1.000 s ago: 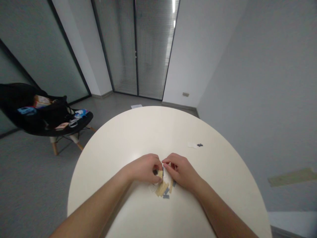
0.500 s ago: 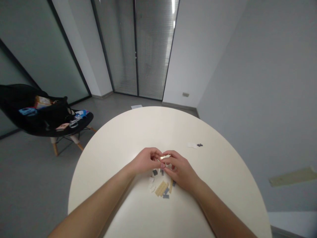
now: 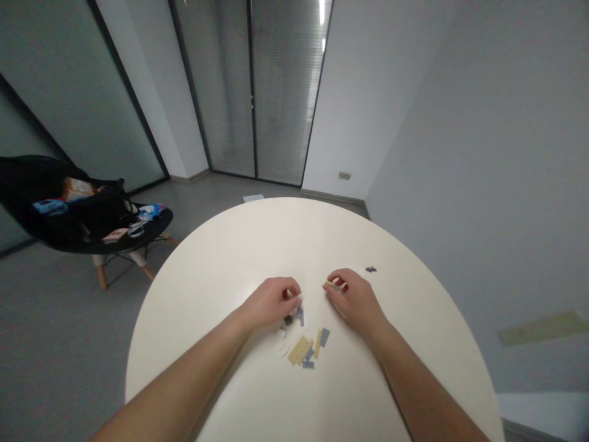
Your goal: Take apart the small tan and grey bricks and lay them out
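My right hand (image 3: 352, 299) is closed in a pinch around a small tan building-brick piece (image 3: 328, 283), held just above the table. My left hand (image 3: 272, 302) also has thumb and fingertips pressed together; whatever they pinch, if anything, is too small to make out. Close below the left fingers lie a dark piece (image 3: 288, 320) and a narrow grey-blue piece (image 3: 301, 316). Nearer to me are tan plates (image 3: 300, 350), a tan strip (image 3: 317, 344), a grey-blue plate (image 3: 324, 337), another grey-blue piece (image 3: 308, 364) and small white pieces (image 3: 282, 350).
The pieces lie on a round cream table (image 3: 221, 258). Beyond my right hand sits a cluster of small dark pieces (image 3: 370, 269). A black chair (image 3: 92, 245) with a bag and packets on it stands to the left on the grey floor.
My hands, together before, are now apart. The right hand has moved right and away from me with the tan piece, uncovering the grey-blue plate. My left hand has hardly moved.
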`<state>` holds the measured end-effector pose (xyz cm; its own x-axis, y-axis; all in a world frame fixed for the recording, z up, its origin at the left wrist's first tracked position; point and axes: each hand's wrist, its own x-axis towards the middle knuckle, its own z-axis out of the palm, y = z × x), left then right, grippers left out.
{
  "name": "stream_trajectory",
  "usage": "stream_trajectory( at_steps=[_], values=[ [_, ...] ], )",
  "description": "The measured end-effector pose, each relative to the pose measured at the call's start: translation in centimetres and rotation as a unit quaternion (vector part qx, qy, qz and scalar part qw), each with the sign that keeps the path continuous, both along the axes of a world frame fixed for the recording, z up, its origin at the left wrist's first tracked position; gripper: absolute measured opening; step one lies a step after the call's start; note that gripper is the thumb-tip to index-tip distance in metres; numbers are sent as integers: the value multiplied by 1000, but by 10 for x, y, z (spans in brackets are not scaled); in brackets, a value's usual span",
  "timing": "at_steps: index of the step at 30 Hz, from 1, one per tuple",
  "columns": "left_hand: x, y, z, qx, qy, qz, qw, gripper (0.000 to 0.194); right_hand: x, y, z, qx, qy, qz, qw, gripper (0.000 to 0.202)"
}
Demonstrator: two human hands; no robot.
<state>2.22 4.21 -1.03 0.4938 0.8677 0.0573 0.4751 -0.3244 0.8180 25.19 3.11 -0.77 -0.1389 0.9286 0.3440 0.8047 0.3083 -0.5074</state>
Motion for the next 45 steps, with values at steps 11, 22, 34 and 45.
stream_trajectory(
  at_steps=[11, 22, 34, 45],
  values=[
    [-3, -1, 13, 73, 139, -61, 986, 23, 50, 15, 0, -81, -128, -120, 981, 12],
    [-4, -2, 13, 71, 134, -79, 985, 24, 65, 22, -9, -94, -118, -99, 984, 16],
    [-1, -6, 17, 90, 139, -88, 982, 24, 69, 20, -6, -99, -123, -74, 985, 15],
    [0, -5, 10, 55, 14, 14, 998, 38, 29, 7, 1, 50, 10, 41, 998, 17]
  ],
)
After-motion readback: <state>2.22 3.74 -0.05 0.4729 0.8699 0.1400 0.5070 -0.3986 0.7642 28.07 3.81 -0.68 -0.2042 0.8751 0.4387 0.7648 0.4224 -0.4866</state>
